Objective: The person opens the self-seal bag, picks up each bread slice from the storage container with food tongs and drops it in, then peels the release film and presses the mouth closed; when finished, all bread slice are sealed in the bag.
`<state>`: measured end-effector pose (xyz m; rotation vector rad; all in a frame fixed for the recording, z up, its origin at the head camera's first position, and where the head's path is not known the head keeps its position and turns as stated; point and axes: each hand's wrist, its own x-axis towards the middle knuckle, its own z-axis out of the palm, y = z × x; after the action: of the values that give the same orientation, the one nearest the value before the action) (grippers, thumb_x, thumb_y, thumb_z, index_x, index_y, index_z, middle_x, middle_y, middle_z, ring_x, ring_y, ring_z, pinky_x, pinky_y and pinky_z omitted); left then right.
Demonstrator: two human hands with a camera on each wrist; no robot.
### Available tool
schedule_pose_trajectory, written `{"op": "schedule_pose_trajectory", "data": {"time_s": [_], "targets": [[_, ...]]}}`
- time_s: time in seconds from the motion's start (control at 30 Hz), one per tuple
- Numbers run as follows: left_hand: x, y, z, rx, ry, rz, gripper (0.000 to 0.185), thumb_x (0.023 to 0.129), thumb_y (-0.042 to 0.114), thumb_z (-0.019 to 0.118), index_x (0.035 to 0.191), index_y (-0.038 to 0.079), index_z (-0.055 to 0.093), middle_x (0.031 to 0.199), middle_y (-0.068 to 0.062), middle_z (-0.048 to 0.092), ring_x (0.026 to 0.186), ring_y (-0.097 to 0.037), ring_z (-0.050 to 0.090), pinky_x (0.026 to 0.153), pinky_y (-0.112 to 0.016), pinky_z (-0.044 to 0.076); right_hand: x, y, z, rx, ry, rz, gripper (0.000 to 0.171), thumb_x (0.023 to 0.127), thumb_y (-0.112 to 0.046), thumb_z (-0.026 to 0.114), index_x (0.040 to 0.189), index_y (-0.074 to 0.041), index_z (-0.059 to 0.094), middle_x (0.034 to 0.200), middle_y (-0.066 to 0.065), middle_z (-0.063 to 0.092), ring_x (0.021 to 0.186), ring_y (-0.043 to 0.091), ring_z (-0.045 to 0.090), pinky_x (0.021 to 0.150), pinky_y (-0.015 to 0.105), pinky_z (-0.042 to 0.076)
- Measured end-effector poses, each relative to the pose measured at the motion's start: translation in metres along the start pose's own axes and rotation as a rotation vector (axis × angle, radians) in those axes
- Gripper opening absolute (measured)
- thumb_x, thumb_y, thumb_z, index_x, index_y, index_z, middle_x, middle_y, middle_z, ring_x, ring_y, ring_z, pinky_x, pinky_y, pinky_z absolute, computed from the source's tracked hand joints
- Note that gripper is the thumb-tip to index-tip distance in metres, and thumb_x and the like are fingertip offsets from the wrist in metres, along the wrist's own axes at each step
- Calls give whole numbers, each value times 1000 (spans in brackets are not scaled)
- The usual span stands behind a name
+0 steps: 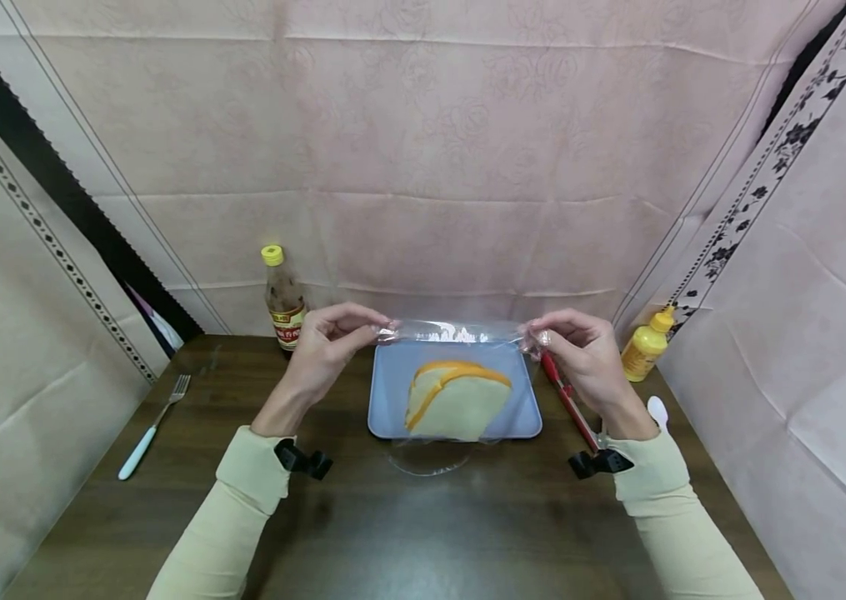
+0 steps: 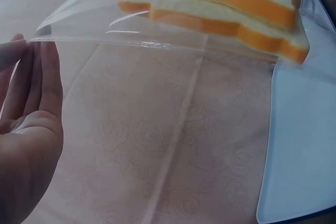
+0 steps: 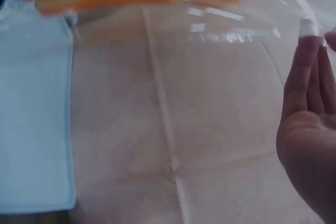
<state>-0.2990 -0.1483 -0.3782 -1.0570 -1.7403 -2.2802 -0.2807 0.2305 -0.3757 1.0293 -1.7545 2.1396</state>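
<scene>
Head view: left hand (image 1: 325, 346) and right hand (image 1: 580, 350) each pinch 1 top corner of the clear plastic bag (image 1: 456, 333), frame center. The bagged sandwich (image 1: 456, 400) is above the blue tray (image 1: 385, 392).
Left wrist view: fingertips (image 2: 44, 56) meet the bag edge (image 2: 131, 38) at upper left.
Right wrist view: fingertips (image 3: 307, 30) grip the bag at upper right.

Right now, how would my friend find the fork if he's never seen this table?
Start at the dark wooden table and look to its left edge, far from the blue tray. The fork lies there alone, slanted. It has silver prongs and a pale blue handle, unlike the red-handled utensil by the right hand.
</scene>
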Motion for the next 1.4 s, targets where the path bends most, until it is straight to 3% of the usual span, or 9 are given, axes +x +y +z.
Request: {"op": "schedule_pose_trajectory", "data": {"time_s": [0.17, 0.27, 0.37, 0.5, 0.83, 0.97, 1.13, 1.27, 1.4], "targets": [[1, 4, 1, -78, -31, 3, 29, 101, -13, 60, 106, 8, 81, 105, -3, 84, 87, -6, 76, 78, -18, 62, 0, -8, -7, -128, -85, -56, 24, 96, 23, 61, 107, 9, 76, 113, 9, 83, 94, 15, 81, 79, 27, 66], [1, 6, 2, 2, -24, 6, 25, 100, -9, 63, 105, 8, 81, 102, -1, 84, 61, 4, 59, 58, -11, 48, 1, -12, -11, -169, -107, -69, 25, 93, 25, 61, 105, 10, 76, 111, 10, 84, 96, 16, 81, 80, 25, 66], [1, 8, 3, 101, -14, 11, 21, 99, -8, 66, 103, 6, 81, 100, 0, 85, 60, 3, 61, 58, -14, 51, 2, -14, -15, -166, -129, -71, 25, 92, 26, 60, 104, 12, 76, 109, 11, 84, 92, 16, 82, 76, 26, 66], [0, 11, 4, 182, -32, 37, 14, 98, -9, 67, 103, -3, 79, 101, -1, 85, 94, -15, 82, 86, -32, 67, 2, -16, -19, -159, -164, -67, 25, 94, 26, 57, 105, 13, 76, 103, 13, 84, 83, 18, 81, 70, 29, 66], [-2, 16, 6, 185, -125, 91, 21, 100, -8, 56, 104, -11, 77, 108, -10, 84, 105, -26, 82, 91, -35, 66, 2, -22, -22, -173, -202, -49, 25, 95, 24, 55, 104, 14, 76, 102, 16, 83, 79, 23, 81, 69, 33, 67], [-2, 17, 10, 239, -73, 85, 16, 104, 0, 65, 102, -5, 80, 103, -11, 85, 96, -27, 83, 87, -37, 67, 1, -25, -22, -277, -173, 1, 21, 98, 16, 59, 103, 10, 79, 96, 14, 83, 75, 21, 79, 66, 30, 66], [-2, 16, 13, 355, 9, 30, 6, 94, 10, 87, 98, 9, 83, 99, -9, 85, 90, -29, 83, 77, -32, 67, 0, -27, -21, -446, -137, 111, 14, 98, 5, 74, 107, -1, 82, 102, 9, 84, 82, 15, 80, 71, 28, 65], [-5, 16, 10, 386, 42, -9, 10, 90, 11, 91, 97, 12, 84, 100, -8, 85, 92, -26, 83, 77, -29, 66, 3, -24, -20, -454, -152, 134, 18, 98, 5, 76, 114, -1, 80, 108, 12, 84, 91, 21, 83, 80, 32, 68], [-10, 17, 1, 412, 59, -17, 10, 90, 11, 90, 98, 15, 85, 103, -9, 85, 96, -26, 83, 82, -33, 66, 8, -17, -13, -458, -155, 138, 20, 100, 1, 75, 118, -5, 81, 111, 11, 84, 92, 29, 83, 75, 30, 67]]}}
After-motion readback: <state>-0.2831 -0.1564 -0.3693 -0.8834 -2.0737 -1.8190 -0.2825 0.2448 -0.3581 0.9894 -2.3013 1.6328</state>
